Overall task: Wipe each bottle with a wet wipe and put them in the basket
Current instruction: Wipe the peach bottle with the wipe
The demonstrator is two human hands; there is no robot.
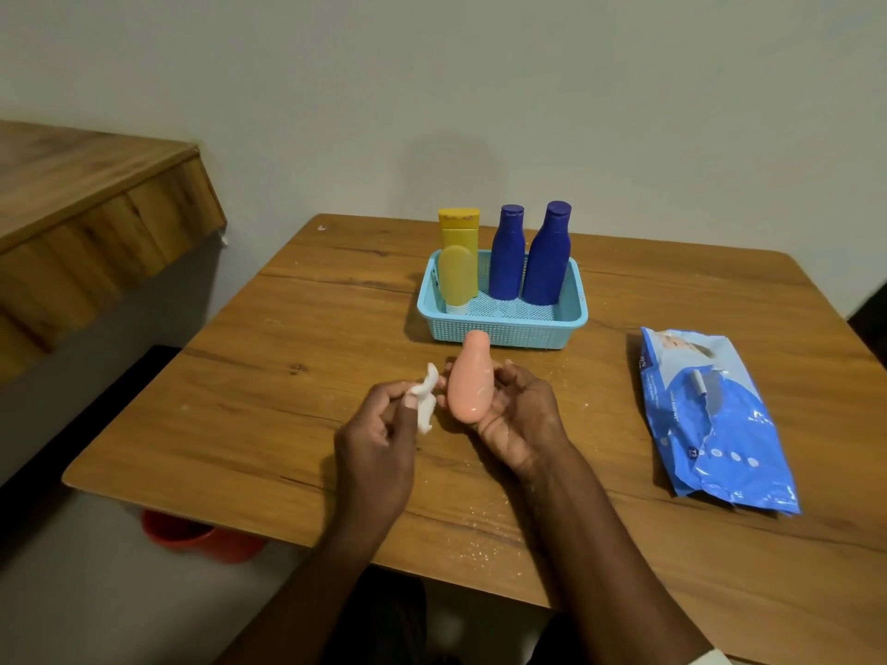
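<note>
Near the table's [240, 424] front edge, the right hand [521, 415] cradles the peach bottle [468, 383] loosely in curled fingers, exposing its side to the wet wipe [425, 400] pinched in the left hand [379, 439], short of the blue basket [504, 324].

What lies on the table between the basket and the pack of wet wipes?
Nothing: in the head view the table is bare wood between the blue basket and the wet wipes pack.

Four bottles [507, 254] in basket [501, 331]; wipes pack [715, 419] right.
</note>
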